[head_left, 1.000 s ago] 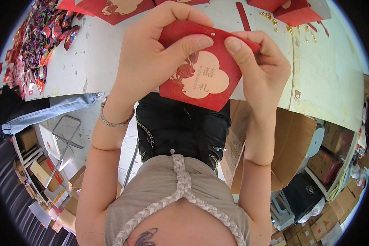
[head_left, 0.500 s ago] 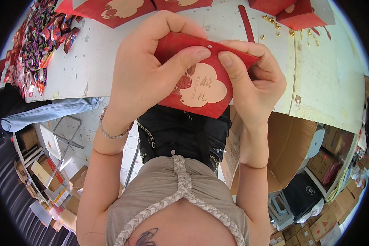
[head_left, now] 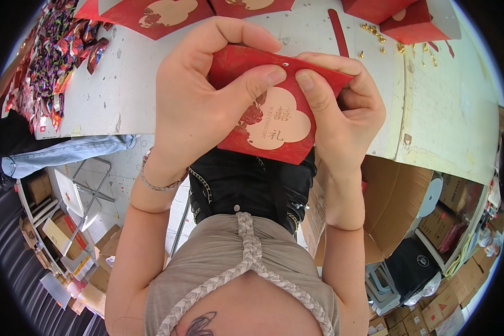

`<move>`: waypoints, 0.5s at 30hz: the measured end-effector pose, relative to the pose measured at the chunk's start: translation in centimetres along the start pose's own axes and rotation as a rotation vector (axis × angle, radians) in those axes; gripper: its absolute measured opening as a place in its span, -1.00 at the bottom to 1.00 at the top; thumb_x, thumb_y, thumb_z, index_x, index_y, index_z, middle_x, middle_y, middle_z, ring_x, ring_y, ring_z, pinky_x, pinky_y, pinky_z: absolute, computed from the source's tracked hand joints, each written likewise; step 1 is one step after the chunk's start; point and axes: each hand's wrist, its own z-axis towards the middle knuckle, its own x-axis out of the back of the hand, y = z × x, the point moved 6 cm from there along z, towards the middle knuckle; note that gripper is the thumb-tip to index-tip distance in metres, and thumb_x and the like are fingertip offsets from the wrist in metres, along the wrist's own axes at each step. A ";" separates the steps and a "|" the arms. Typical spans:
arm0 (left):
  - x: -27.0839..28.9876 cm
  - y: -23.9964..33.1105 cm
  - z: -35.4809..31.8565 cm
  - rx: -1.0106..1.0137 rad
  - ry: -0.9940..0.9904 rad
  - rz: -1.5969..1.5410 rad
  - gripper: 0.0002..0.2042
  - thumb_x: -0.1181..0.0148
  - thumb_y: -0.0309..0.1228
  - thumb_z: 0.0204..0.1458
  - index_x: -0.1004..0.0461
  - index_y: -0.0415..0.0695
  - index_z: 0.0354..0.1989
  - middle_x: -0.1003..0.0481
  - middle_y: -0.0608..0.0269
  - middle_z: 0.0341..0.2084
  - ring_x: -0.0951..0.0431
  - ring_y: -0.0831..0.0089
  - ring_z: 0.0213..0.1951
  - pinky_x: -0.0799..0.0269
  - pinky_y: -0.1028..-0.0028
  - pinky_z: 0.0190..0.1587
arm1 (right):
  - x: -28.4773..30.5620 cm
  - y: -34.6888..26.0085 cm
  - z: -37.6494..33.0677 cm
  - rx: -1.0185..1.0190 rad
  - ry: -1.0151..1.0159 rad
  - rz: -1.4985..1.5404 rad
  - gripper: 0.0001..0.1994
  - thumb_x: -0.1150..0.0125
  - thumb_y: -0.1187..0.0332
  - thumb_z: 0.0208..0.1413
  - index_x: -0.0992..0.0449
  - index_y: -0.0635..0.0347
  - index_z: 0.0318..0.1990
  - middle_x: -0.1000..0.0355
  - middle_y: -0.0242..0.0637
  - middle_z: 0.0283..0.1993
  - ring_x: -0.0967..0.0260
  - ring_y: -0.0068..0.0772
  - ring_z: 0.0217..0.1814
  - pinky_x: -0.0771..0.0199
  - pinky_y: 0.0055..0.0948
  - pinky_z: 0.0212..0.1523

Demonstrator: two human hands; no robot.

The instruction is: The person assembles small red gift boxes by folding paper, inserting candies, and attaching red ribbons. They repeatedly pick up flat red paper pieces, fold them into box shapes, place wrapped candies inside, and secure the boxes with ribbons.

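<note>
Over the table's near edge I hold a red gift box (head_left: 288,151) with a pale flower-shaped panel and a dark red flower print. My left hand (head_left: 199,101) wraps its left side, thumb lying across the front and index finger curled over the far edge. My right hand (head_left: 350,115) pinches the right corner, thumb on the front and the other fingers folded behind. Both thumb tips rest close to a small hole in the upper edge. What the fingers do behind the box is hidden.
More red boxes (head_left: 157,28) stand at the table's far edge, others (head_left: 414,25) at the far right. A red strip (head_left: 338,33) and scattered gold fasteners (head_left: 373,32) lie nearby. Wrapped candies (head_left: 53,67) cover the far left. A jeans-clad leg (head_left: 78,152) shows left, an open carton (head_left: 395,207) right.
The box and both hands have shifted very slightly left. My grip looks the same.
</note>
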 end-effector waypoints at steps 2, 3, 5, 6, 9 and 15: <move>0.0 0.1 0.0 -0.053 0.003 0.018 -0.75 -0.30 -0.59 -0.09 -0.42 -0.23 -0.23 -0.49 0.35 -0.39 -0.47 0.71 -0.41 -0.39 0.73 -0.37 | -0.1 0.0 0.0 0.002 0.008 0.015 -0.86 -0.23 0.60 0.00 -0.48 0.35 -0.24 -0.50 -0.33 -0.32 -0.39 -0.72 -0.34 -0.41 -0.72 -0.34; 0.0 0.1 0.0 -0.063 0.007 0.035 -0.75 -0.30 -0.59 -0.09 -0.42 -0.23 -0.22 -0.48 0.34 -0.39 -0.47 0.71 -0.40 -0.39 0.73 -0.36 | -0.1 0.0 0.0 0.010 0.012 0.021 -0.85 -0.23 0.60 0.00 -0.47 0.35 -0.24 -0.50 -0.33 -0.31 -0.39 -0.72 -0.33 -0.41 -0.72 -0.33; 0.0 0.0 -0.1 -0.083 0.012 0.069 -0.75 -0.30 -0.59 -0.09 -0.41 -0.23 -0.22 -0.48 0.34 -0.37 -0.46 0.71 -0.39 -0.40 0.72 -0.34 | -0.1 0.0 0.0 0.023 0.019 0.014 -0.85 -0.23 0.60 0.00 -0.47 0.35 -0.24 -0.50 -0.33 -0.30 -0.39 -0.72 -0.33 -0.41 -0.72 -0.32; 0.0 0.1 -0.1 -0.096 0.015 0.100 -0.76 -0.29 -0.59 -0.09 -0.41 -0.23 -0.23 -0.47 0.34 -0.37 -0.47 0.70 -0.37 -0.40 0.72 -0.33 | 0.0 0.1 -0.1 0.028 0.020 0.003 -0.86 -0.23 0.60 0.00 -0.47 0.34 -0.24 -0.50 -0.33 -0.31 -0.39 -0.71 -0.33 -0.41 -0.72 -0.33; 0.1 0.4 -0.2 -0.156 -0.005 0.187 -0.78 -0.28 -0.61 -0.09 -0.40 -0.23 -0.27 -0.44 0.32 -0.39 -0.47 0.65 -0.34 -0.40 0.69 -0.31 | 0.2 0.0 -0.3 0.075 0.022 -0.068 -0.86 -0.25 0.59 -0.01 -0.48 0.33 -0.26 -0.49 -0.35 -0.34 -0.38 -0.70 -0.36 -0.40 -0.71 -0.34; -0.1 -0.5 -0.6 -0.331 0.013 0.008 -0.78 -0.24 -0.69 -0.10 -0.34 -0.21 -0.33 -0.41 0.24 -0.44 -0.44 0.54 -0.40 -0.37 0.64 -0.34 | 0.0 -0.2 -0.2 0.165 -0.022 -0.181 -0.88 -0.27 0.52 -0.01 -0.49 0.30 -0.30 -0.48 -0.35 -0.37 -0.39 -0.67 -0.37 -0.39 -0.68 -0.33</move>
